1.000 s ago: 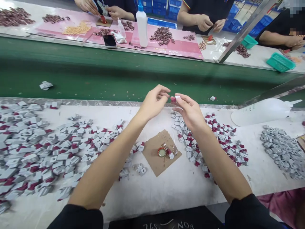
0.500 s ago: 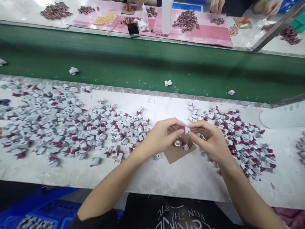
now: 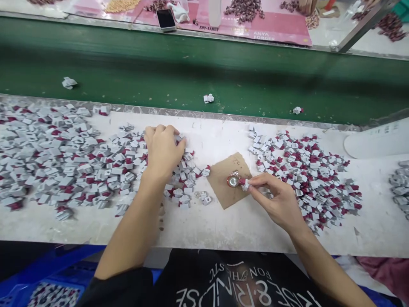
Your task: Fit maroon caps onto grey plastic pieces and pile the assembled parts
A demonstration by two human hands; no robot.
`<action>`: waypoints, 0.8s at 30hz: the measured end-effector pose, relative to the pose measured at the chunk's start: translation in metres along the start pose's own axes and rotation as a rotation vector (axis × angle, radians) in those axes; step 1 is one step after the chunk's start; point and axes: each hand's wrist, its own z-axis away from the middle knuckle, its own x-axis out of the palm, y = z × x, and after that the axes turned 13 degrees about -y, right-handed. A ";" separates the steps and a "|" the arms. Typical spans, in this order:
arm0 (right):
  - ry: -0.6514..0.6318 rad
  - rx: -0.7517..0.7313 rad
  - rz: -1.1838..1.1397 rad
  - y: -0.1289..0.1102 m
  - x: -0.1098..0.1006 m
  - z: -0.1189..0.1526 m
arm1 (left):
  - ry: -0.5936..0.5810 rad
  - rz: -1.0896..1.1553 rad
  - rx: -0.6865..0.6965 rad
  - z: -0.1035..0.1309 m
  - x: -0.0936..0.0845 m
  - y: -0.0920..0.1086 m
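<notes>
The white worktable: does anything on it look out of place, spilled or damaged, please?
The large white plastic bottle at the far right appears to lie on its side, which looks odd because the narrower white bottle across the long green belt stands upright. No spill shows beside the lying one.

A: What furniture stands here?

B: 2 pale work surfaces: the nearer tabletop (image 3: 220,140) and an opposite table (image 3: 25,12), with a long green strip (image 3: 143,72) between them.

A: And the tabletop's far edge?

B: A scuffed grey border (image 3: 179,112) follows it. Across the strip, a pink printed mat (image 3: 284,32) covers part of the opposite table, and a metal post (image 3: 361,30) slants beside the mat's right end.

A: Below the near edge?

B: Blue plastic (image 3: 47,273) toward the left, reddish cloth (image 3: 386,273) toward the right.

A: The light?

B: Pale on the tabletop; a dark band runs along the strip.
</notes>
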 end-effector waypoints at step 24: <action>-0.025 -0.021 -0.012 -0.010 0.005 -0.006 | -0.321 0.837 0.115 0.039 0.011 0.086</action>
